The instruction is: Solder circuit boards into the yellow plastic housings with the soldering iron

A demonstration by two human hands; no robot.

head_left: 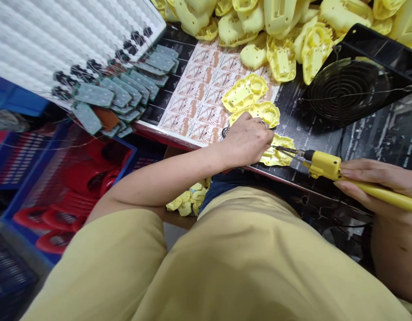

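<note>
My right hand grips a yellow soldering gun, whose thin metal tip and feed tube reach left over a yellow plastic shell half at the table's front edge. Curled over that same shell is my left hand, its fingers bent inward and the fingertips hidden from above. What the left fingers pinch, if anything, does not show. Just beyond the left hand lie two more shell halves: a partly covered one and another farther back, both hollow side up.
Yellow shells pile up along the back. A black fan stands at the right. Green circuit boards with black wired parts lie beside a white ridged tray. Below left, a blue crate holds red rings.
</note>
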